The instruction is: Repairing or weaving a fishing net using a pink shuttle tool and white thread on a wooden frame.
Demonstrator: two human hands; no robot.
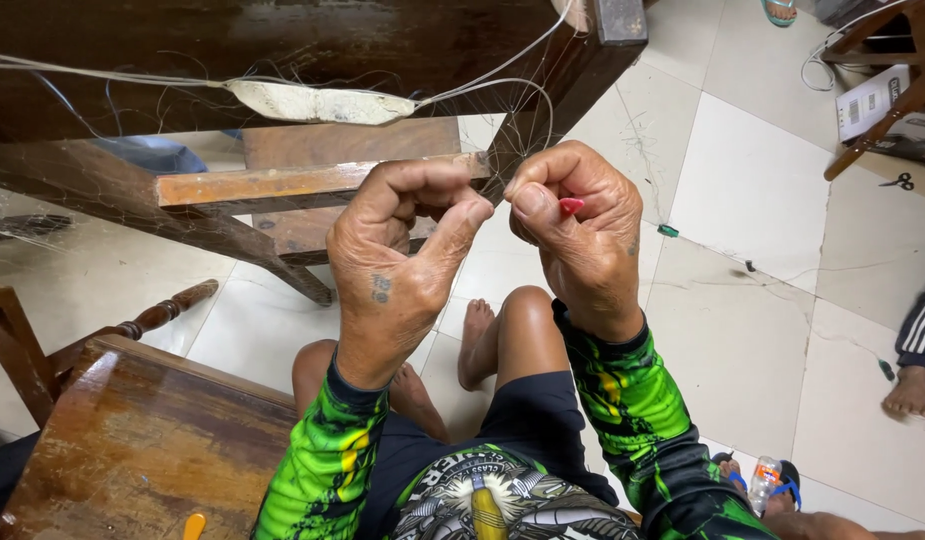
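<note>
The left hand [397, 255] is pinching fine netting [527, 130] between closed thumb and fingers, while the right hand [577, 230], closed too, is gripping a small red tool [570, 206] just beside it, near the wooden bench [312, 180].

Green-and-yellow patterned sleeves [622, 400], a red piece [570, 205] above them, black shorts [527, 420], cream tiles [742, 190] beyond.

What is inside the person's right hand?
A small red piece shows between the fingers of the right hand, beside fine netting thread. The rest of the piece is covered by the fingers.
</note>
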